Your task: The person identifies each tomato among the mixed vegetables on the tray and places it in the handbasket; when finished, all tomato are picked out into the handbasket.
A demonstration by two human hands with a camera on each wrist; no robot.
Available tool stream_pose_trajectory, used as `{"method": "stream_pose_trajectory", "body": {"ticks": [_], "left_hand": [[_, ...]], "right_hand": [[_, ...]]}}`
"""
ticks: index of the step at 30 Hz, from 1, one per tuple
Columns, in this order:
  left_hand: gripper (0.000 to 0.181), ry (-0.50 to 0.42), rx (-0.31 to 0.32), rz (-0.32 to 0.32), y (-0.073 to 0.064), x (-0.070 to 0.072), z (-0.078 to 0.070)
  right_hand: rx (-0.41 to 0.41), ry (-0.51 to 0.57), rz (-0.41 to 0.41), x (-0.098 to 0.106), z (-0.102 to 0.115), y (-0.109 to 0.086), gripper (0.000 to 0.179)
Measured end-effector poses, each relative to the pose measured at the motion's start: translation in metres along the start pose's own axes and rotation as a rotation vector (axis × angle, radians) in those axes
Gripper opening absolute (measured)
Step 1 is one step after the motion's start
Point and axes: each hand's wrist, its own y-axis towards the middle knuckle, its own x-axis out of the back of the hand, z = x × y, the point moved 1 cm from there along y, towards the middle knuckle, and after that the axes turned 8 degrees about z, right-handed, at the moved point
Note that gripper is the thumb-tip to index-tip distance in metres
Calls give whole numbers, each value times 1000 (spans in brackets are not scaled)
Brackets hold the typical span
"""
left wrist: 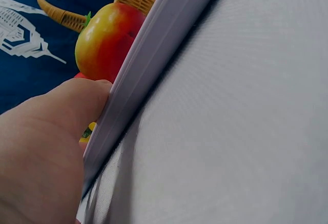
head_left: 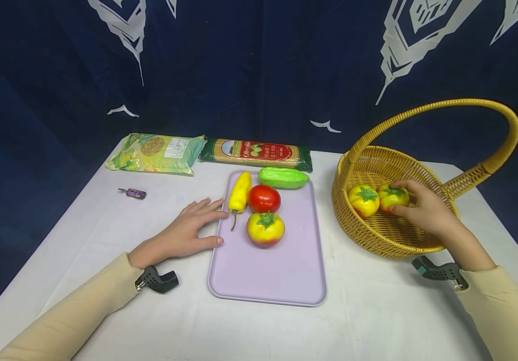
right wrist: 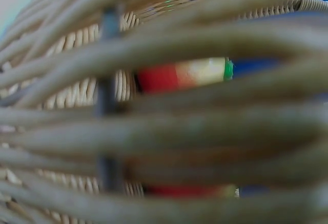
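Observation:
My right hand [head_left: 428,213] reaches into the wicker basket [head_left: 358,235], thumb and fingers around a yellow-red tomato [head_left: 386,201]. Beside it in the basket sits another yellow tomato [head_left: 361,206]. Basket weave fills the right wrist view, with red and yellow showing between the strands. My left hand [head_left: 187,231] lies with spread fingers at the left rim of the lilac tray [head_left: 268,281]. On that tray are a yellow pepper [head_left: 240,193], a red tomato [head_left: 264,199], a yellow-red tomato [head_left: 265,233] and a green bumpy gourd [head_left: 283,178].
Behind the tray lie a pack of spaghetti [head_left: 256,153] and a green-yellow bag [head_left: 155,153]. A small purple-handled tool [head_left: 134,193] rests on the white tablecloth [head_left: 151,321] at left. The basket's tall handle [head_left: 457,103] arches up at right, before a dark blue curtain [head_left: 241,65].

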Motion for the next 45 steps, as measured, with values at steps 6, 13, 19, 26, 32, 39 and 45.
{"method": "stream_pose_trajectory", "body": {"ticks": [6, 13, 19, 26, 32, 39, 45], "left_hand": [[58, 4, 0, 0, -1, 1, 0], [58, 3, -5, -2, -2, 2, 1], [58, -2, -2, -5, -2, 1, 2], [58, -2, -1, -5, -3, -1, 2], [58, -15, -26, -4, -3, -1, 1], [57, -9, -26, -4, -1, 0, 1], [58, -8, -29, -13, -1, 0, 1]], "right_hand": [[2, 3, -20, -1, -1, 1, 61], [14, 55, -69, -2, 2, 0, 65], [33, 87, -149, 1, 5, -5, 66], [51, 92, -205, 6, 15, -13, 66], [83, 110, -305, 2, 34, -24, 59], [313, 169, -546, -15, 72, -35, 28], [525, 201, -478, -33, 103, -35, 24]]}}
